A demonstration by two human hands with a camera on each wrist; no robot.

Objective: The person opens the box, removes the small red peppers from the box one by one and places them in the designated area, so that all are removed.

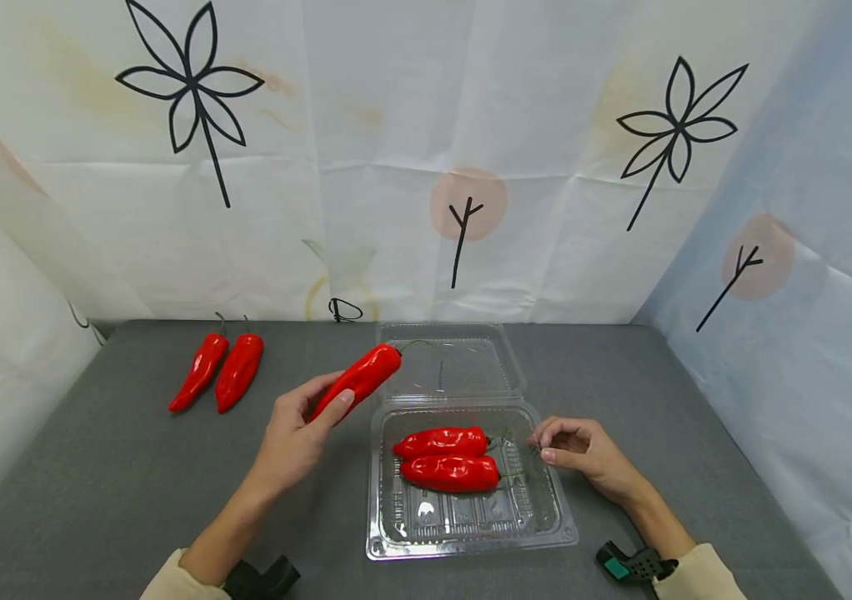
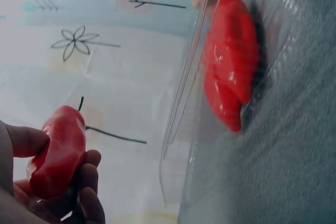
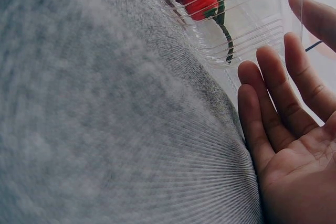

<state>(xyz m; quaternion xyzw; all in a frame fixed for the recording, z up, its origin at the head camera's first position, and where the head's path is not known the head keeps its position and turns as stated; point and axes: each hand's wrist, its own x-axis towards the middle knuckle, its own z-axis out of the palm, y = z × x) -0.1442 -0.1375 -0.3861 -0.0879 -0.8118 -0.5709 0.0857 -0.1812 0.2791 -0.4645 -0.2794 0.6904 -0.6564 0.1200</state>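
In the head view my left hand [image 1: 298, 433] grips a red chili pepper [image 1: 366, 375] around its lower part, thumb on one side and fingers on the other. It is held above the table, left of the clear plastic container [image 1: 471, 546], its thin green stem pointing right. Two more red peppers [image 1: 450, 473] lie side by side in the container, stems to the right. At the container's right rim is my right hand [image 1: 594, 458], fingers loosely extended with the tips near or against the wall. The right wrist view shows its palm [image 3: 299, 166] holding nothing.
The container's hinged lid [image 1: 456, 362] lies open toward the back wall. Two red peppers [image 1: 240, 372] lie on the grey table cloth [image 1: 96, 500] at the back left. White patterned fabric [image 1: 396, 125] hangs behind the table and at both sides.
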